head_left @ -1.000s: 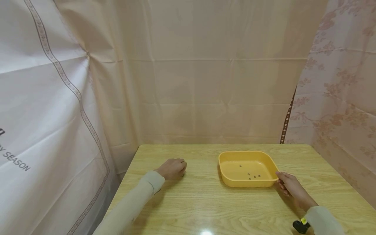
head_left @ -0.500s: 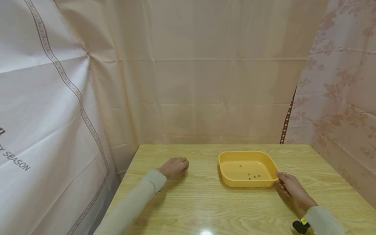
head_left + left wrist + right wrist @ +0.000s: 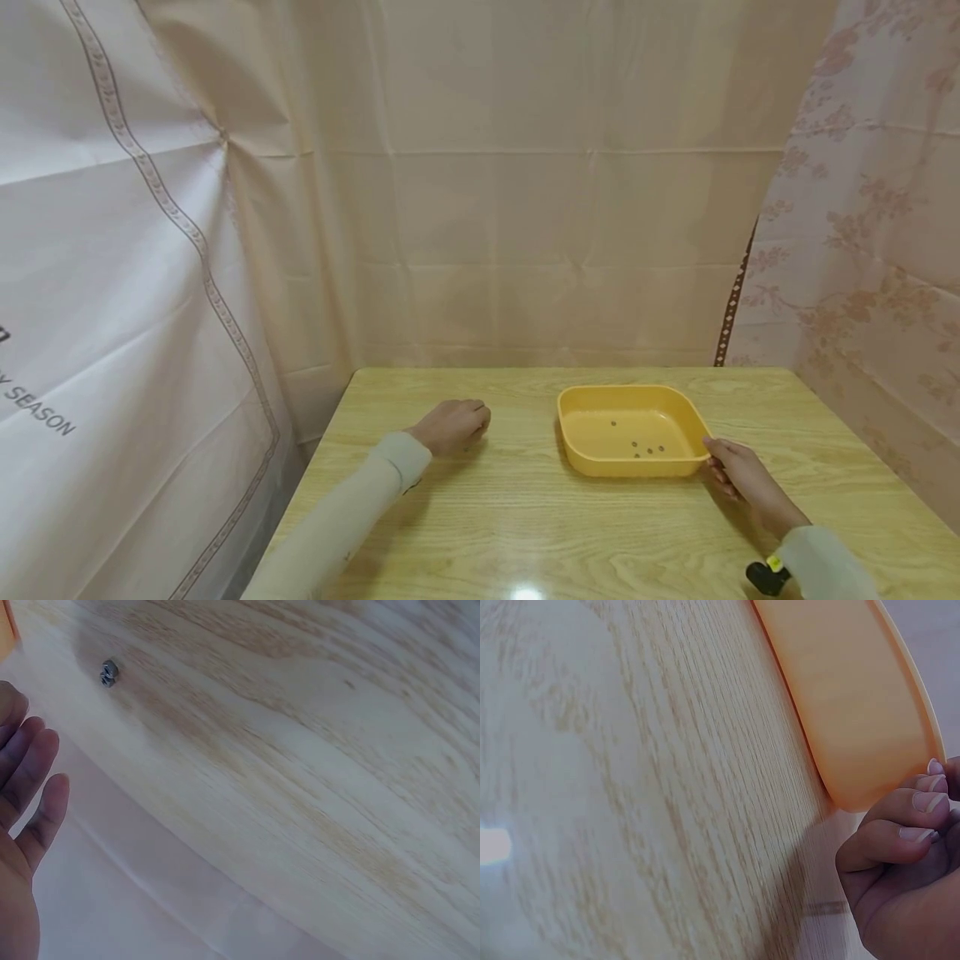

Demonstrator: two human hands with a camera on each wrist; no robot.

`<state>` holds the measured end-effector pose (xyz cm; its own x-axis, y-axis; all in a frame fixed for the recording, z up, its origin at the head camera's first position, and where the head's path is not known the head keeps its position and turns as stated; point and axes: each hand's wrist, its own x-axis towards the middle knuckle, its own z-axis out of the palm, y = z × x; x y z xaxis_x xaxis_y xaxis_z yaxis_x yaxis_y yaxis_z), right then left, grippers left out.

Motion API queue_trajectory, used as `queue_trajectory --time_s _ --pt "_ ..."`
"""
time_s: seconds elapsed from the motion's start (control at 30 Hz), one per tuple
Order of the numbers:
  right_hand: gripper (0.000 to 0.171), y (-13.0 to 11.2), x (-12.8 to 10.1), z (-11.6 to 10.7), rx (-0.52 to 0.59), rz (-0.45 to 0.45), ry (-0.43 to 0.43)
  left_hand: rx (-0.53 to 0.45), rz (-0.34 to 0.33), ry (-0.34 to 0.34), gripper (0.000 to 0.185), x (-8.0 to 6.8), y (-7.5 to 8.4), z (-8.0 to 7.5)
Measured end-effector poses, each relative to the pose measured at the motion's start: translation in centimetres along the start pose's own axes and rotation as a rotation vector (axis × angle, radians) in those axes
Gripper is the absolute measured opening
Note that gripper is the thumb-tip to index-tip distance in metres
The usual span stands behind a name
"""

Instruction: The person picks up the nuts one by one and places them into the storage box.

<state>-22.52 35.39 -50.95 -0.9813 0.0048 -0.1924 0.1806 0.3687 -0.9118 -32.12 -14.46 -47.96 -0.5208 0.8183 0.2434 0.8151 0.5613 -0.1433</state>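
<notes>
A yellow plastic tray (image 3: 632,467) stands on the table with several small dark pieces (image 3: 649,451) scattered over its bottom. My right hand (image 3: 742,475) pinches the rim at the tray's near right corner; in the right wrist view the fingers curl at the edge of the orange-looking wall (image 3: 855,697). Left of the tray, my left hand (image 3: 452,427) hovers low over the table, palm down. The left wrist view shows its fingers (image 3: 34,769) loosely bent and apart, thumb hidden. Small grey metal nuts (image 3: 109,673) lie close together on the tabletop near those fingers.
The light wood table (image 3: 510,517) carries the tray. A beige cloth (image 3: 525,208) hangs behind it, a white printed cloth (image 3: 135,350) on the left and a floral one (image 3: 870,250) on the right. A black device (image 3: 767,577) with a yellow mark sits by the right sleeve.
My left hand has slid slightly to the right over the table, toward the tray. The right hand, the tray and the pieces in it have stayed put.
</notes>
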Motion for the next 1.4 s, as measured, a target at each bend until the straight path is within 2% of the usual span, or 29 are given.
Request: queue_trajectory --time_s 0.3,0.7,1.03,1.4 --pt "0.047 -0.2 -0.1 -0.1 0.013 0.005 -0.008 0.034 0.044 0.013 0.012 0.8 0.2 0.1" --pt "0.048 -0.2 -0.1 -0.1 0.012 0.003 -0.009 0.036 0.036 0.0 0.007 2.0 1.1 -0.5" --pt "0.048 -0.1 0.0 -0.1 -0.005 0.002 -0.017 0.051 0.071 -0.002 0.004 3.4 1.6 -0.3" --pt "0.049 0.0 0.1 -0.1 -0.001 -0.015 -0.007 0.045 0.066 0.012 0.004 4.6 2.4 -0.1"
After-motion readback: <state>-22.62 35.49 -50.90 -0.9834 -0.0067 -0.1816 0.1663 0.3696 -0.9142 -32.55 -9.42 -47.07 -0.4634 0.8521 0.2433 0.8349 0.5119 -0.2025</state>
